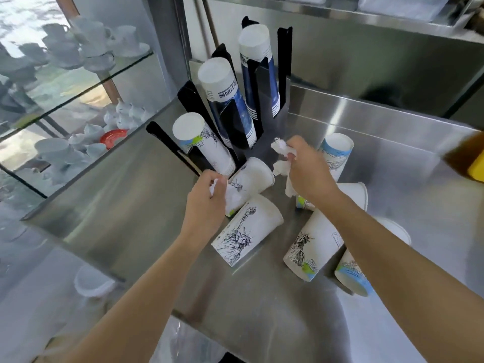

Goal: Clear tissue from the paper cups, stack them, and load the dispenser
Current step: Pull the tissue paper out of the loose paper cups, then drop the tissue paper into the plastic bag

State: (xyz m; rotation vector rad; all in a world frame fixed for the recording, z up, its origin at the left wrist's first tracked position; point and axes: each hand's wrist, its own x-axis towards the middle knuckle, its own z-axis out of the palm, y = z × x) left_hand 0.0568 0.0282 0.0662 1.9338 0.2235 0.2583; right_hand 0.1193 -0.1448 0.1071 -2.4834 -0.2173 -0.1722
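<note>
Several white paper cups printed with a statue drawing lie on their sides on the steel counter (262, 297): one (246, 229) below my left hand, another (311, 247) under my right forearm. My left hand (207, 200) is closed on a wad of white tissue (231, 192) at the mouth of a lying cup (255, 175). My right hand (306, 166) grips crumpled tissue (281, 158) above the counter. The black cup dispenser (251, 106) stands behind, holding three upside-down cup stacks; the nearest stack (201, 142) shows the statue print.
One upside-down cup (336, 153) stands right of my right hand. A glass shelf unit (78, 82) with white teacups fills the left. A steel shelf (366, 19) runs overhead. A brown and yellow object (468, 158) sits at the right edge.
</note>
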